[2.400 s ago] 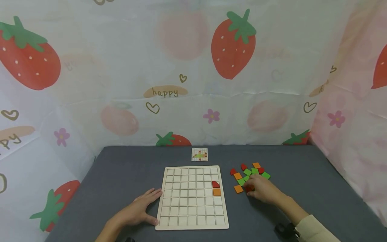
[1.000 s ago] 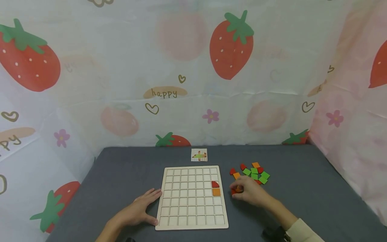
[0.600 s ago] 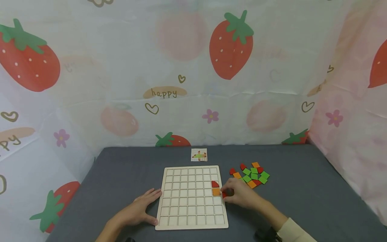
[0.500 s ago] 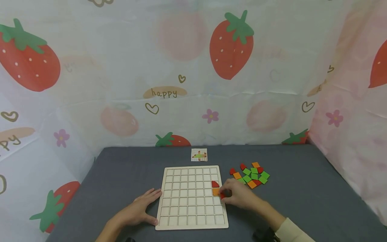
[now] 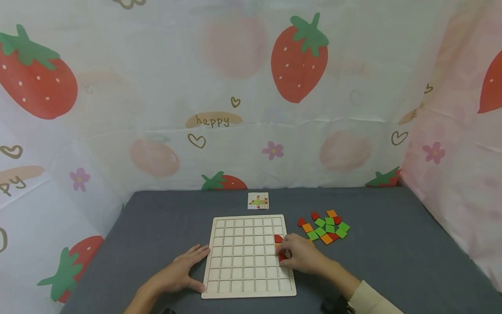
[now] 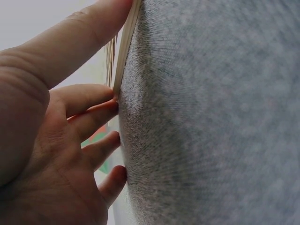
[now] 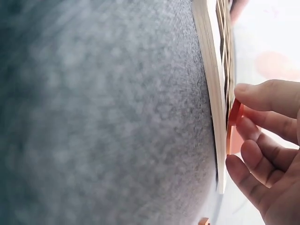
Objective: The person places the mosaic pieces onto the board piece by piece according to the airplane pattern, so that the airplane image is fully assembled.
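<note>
A pale wooden grid board (image 5: 243,261) lies on the dark cloth. My left hand (image 5: 178,272) rests at its left edge, fingers spread and thumb by the near corner; the left wrist view has this hand (image 6: 61,136) touching the board's edge (image 6: 124,51). Over the right column, my right hand (image 5: 302,255) pinches a red quarter-round tile (image 5: 281,257). The right wrist view has this red tile (image 7: 236,112) between thumb and fingers, tilted just above the board. Another red tile (image 5: 278,239) sits in that column, and an orange tile (image 5: 277,248) below it is partly covered by my fingers.
Right of the board lies a loose group of red, orange and green tiles (image 5: 320,232). Behind the board is a small picture card (image 5: 258,201) with a coloured grid figure. A strawberry-printed curtain (image 5: 251,157) closes off the table's back and sides.
My right hand has picked a red tile from the loose group and carried it left, past the board's right edge and over its right column. My left hand has stayed still.
</note>
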A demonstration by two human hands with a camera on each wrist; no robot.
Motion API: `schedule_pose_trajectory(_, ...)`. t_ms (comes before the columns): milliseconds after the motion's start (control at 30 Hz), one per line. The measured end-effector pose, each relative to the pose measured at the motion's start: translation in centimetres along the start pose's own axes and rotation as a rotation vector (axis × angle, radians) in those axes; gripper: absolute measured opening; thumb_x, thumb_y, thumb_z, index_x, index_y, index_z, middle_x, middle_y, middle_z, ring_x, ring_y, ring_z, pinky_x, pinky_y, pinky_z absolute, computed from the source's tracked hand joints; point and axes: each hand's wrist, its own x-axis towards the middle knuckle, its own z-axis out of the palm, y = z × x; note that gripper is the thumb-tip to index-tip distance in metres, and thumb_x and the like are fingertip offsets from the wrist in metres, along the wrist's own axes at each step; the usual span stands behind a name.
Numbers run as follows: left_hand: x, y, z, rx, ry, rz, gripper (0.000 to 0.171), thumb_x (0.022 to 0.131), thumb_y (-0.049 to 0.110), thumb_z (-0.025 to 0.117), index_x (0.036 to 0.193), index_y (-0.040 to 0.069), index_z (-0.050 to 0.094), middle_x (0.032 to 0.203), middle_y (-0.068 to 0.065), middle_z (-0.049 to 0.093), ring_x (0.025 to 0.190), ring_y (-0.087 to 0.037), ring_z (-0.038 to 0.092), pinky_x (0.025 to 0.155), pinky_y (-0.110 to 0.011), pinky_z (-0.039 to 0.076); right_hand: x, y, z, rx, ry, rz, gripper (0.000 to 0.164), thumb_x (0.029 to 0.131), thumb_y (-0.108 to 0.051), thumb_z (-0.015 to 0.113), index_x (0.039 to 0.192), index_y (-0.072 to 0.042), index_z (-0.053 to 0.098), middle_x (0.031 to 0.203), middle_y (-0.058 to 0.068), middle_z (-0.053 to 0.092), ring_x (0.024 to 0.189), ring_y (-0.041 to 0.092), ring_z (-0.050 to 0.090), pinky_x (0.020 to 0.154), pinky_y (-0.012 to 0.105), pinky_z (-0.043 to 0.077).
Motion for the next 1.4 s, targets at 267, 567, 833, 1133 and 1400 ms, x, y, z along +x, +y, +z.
schedule_pose_trajectory(267,0.01,0.03,-0.02,-0.006,-0.008,-0.007,0.103,0.066,0.037,0.085,0.148,-0.002,0.036,0.155,-0.022,0.035,0.146,-0.048,0.020,0.106,-0.073,0.018,0.28,-0.05,0.36,-0.047,-0.008,-0.027,0.018,0.076,-0.015,0.080,0.094,-0.011,0.076,0.081,-0.008,0.058,0.077,0.003,0.042,0.066,0.019,0.038)
schedule_pose_trajectory(567,0.08,-0.05,0.02,-0.004,-0.012,-0.018,0.103,0.066,0.037,0.085,0.148,-0.002,0.037,0.155,-0.021,0.035,0.146,-0.048,0.020,0.106,-0.073,0.018,0.16,-0.08,0.34,-0.050,-0.017,-0.036,0.018,0.077,-0.015,0.080,0.094,-0.012,0.075,0.081,-0.007,0.057,0.077,0.004,0.041,0.066,0.020,0.037)
schedule_pose_trajectory(833,0.11,-0.04,0.05,-0.006,-0.017,-0.025,0.103,0.066,0.036,0.086,0.149,-0.001,0.036,0.156,-0.021,0.035,0.146,-0.048,0.019,0.106,-0.073,0.017,0.16,-0.14,0.31,-0.052,-0.017,-0.043,0.017,0.078,-0.014,0.078,0.094,-0.011,0.075,0.081,-0.007,0.056,0.076,0.004,0.040,0.065,0.019,0.036)
schedule_pose_trajectory(1133,0.08,0.01,0.07,-0.004,-0.015,-0.020,0.102,0.066,0.035,0.086,0.148,-0.001,0.037,0.155,-0.021,0.035,0.146,-0.048,0.020,0.106,-0.073,0.017,0.02,-0.14,0.33,-0.056,-0.009,-0.038,0.018,0.077,-0.015,0.078,0.095,-0.012,0.076,0.077,-0.007,0.051,0.073,0.003,0.037,0.062,0.016,0.031)
schedule_pose_trajectory(1400,0.07,0.05,-0.02,-0.015,-0.024,-0.024,0.103,0.067,0.037,0.085,0.149,-0.001,0.036,0.156,-0.021,0.033,0.147,-0.048,0.018,0.107,-0.073,0.017,0.24,0.00,0.18,-0.010,-0.027,-0.002,0.017,0.078,-0.014,0.079,0.094,-0.012,0.076,0.078,-0.007,0.052,0.072,0.003,0.038,0.061,0.017,0.034)
